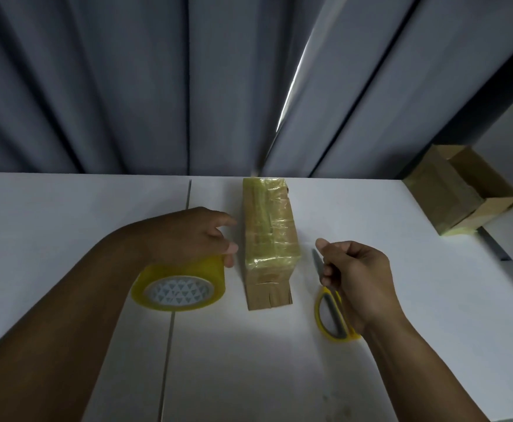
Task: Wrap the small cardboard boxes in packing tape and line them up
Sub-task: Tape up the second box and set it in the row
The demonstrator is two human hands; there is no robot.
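Observation:
A small cardboard box point(269, 239) lies lengthwise in the middle of the white table point(66, 208). Yellowish packing tape covers its far part, and its near end is bare cardboard. Left of it a yellow tape roll point(179, 287) stands on its edge with its core facing me. My left hand point(194, 236) sits on top of the roll, its fingers curled over the roll's right side. To the right of the box lie yellow-handled scissors point(334, 315), blades pointing away. My right hand point(355, 275) hovers over them with loosely curled fingers and holds nothing.
A larger brown cardboard box point(462, 196) with open flaps sits at the table's far right corner. Grey curtains point(127, 86) hang directly behind the table's far edge. A seam point(170, 330) runs front to back through the tabletop.

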